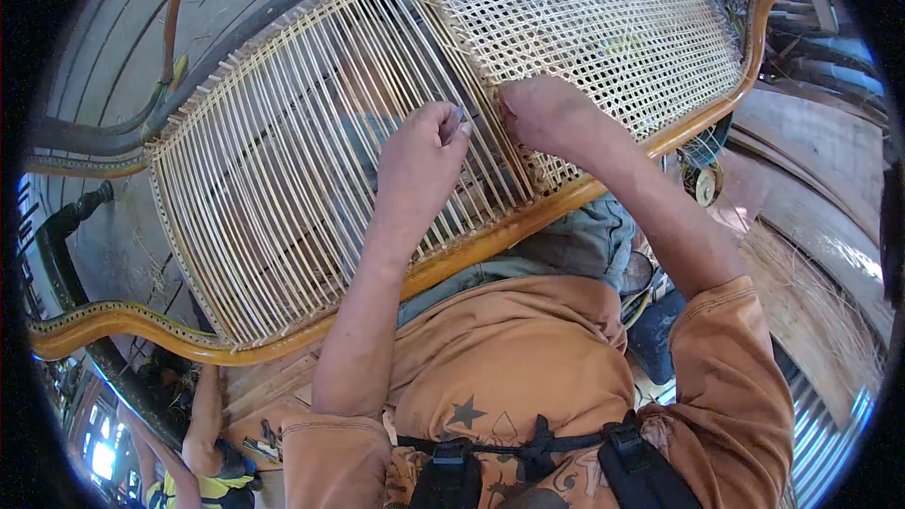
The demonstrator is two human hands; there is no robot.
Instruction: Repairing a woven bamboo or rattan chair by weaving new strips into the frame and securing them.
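Observation:
Across my lap lies a curved, varnished wooden furniture frame (pixel 528 228) strung with cane. Its left section carries parallel cane strands (pixel 273 160) running one way, with gaps between them. The right section is a finished-looking woven cane mesh (pixel 603 28) of small open holes. Over the strands, close to the dividing bar (pixel 452 24), is my left hand (pixel 419 160), its thumb and fingers pinched together. My right hand (pixel 545 115) is curled at the bar, by the edge of the mesh, its fingertips mostly hidden. Whatever either hand grips is too small or covered to identify.
At the lower left another person's arm (pixel 203 410) shows near some small tools (pixel 267 438). Wooden boards (pixel 801 188) and loose cane scraps (pixel 811 292) lie on the right. A dark curved wooden piece (pixel 66 259) stands beside the frame's left end.

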